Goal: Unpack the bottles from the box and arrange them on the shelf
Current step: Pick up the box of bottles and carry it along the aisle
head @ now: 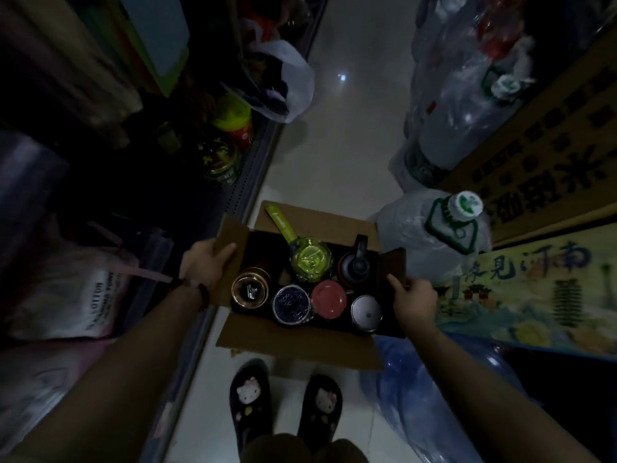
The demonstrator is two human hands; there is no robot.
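The left hand (207, 265) is clamped on the left flap of the box (293, 345), on the floor beside the shelf (257, 168); bottles (310, 262) are still packed inside; the right flap is pinched by the right hand (414, 300). Flaps should be spread wide first.

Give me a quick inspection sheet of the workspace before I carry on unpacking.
Surface: pale tiled floor, dimly lit.
Job's things: open cardboard box on the floor, holding six bottles seen from above, including a green-lidded bottle and a red-lidded bottle; shelf at left.
Clutter: plastic bag; large water jug at right.
Grippers: left hand grips the left flap; right hand holds the right flap.
Cables: nothing seen.
Surroundings: printed cartons at right; slippers below.
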